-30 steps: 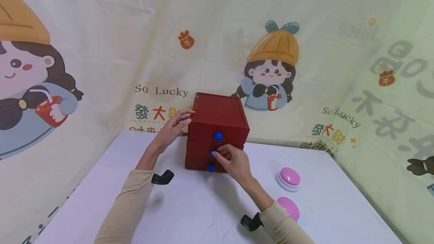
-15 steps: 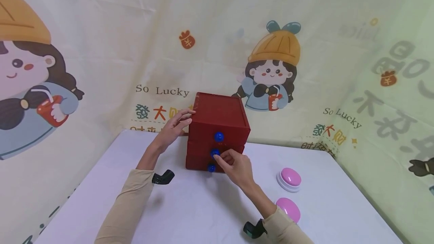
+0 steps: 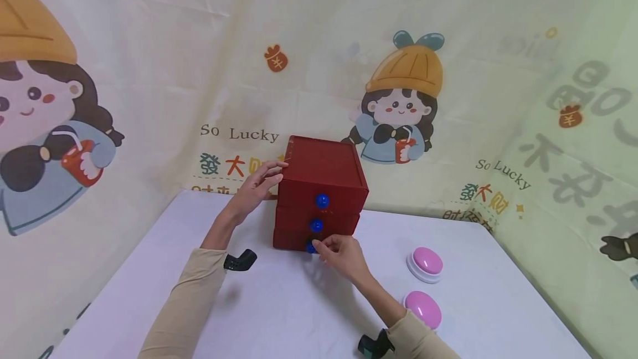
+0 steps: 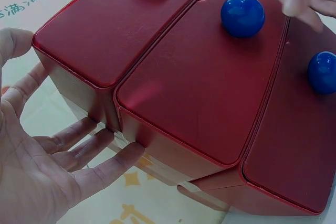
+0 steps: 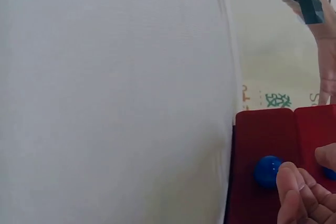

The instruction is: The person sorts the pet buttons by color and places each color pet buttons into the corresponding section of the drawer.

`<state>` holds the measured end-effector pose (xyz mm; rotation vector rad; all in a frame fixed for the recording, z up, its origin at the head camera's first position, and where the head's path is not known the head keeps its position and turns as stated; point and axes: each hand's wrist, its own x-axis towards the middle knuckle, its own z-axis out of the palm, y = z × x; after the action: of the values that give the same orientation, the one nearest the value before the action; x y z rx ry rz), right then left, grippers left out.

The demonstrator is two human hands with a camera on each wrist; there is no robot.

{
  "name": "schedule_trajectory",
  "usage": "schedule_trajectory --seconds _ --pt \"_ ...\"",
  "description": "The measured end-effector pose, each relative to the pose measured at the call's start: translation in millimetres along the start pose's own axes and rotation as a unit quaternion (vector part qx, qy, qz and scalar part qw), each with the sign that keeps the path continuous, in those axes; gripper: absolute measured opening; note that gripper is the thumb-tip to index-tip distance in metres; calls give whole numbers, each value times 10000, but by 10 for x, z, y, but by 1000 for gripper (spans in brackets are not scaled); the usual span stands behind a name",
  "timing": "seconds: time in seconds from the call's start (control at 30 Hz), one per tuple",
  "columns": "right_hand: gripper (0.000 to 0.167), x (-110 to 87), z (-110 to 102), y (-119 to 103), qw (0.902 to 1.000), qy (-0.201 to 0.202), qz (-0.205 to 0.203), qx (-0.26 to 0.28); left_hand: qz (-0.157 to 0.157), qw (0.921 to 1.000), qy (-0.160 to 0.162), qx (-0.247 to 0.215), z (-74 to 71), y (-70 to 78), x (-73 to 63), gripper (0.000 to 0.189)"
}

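A dark red three-drawer box (image 3: 326, 162) stands on the table, its drawer fronts facing me. Its top knob (image 3: 322, 200), middle knob (image 3: 316, 225) and bottom knob (image 3: 310, 247) are round and blue. My left hand (image 3: 251, 193) lies along the box's left side, fingers spread; in the left wrist view its fingertips (image 4: 128, 153) touch the side wall. At the bottom drawer, my right hand (image 3: 344, 256) has its thumb and fingers apart, fingertips right at the bottom knob. In the right wrist view, the fingers (image 5: 294, 184) sit beside that blue knob, not closed round it.
Two pink push buttons, one farther (image 3: 426, 261) and one nearer (image 3: 422, 309), stand on the white table (image 3: 279, 314) to the right. A printed cloth (image 3: 319, 87) hangs behind the box. Black devices, left (image 3: 240, 260) and right (image 3: 376, 344), stick out at the wrists.
My right hand has let go of the middle knob and moved down to the bottom one. The left hand stays at the box's side, and the drawers look unmoved.
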<state>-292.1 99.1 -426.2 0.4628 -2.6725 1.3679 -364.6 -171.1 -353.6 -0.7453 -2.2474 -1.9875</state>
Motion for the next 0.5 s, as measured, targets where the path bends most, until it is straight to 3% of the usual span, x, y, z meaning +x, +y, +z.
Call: schedule_trajectory --seconds 0.27,0.5 --pt "40 2 49 47 9987 -243 365 -264 -27 10000 -9 -49 -9 1 15 46" --pt "44 48 94 64 9962 -487 721 88 -22 10000 -1 -60 -20 4 25 46"
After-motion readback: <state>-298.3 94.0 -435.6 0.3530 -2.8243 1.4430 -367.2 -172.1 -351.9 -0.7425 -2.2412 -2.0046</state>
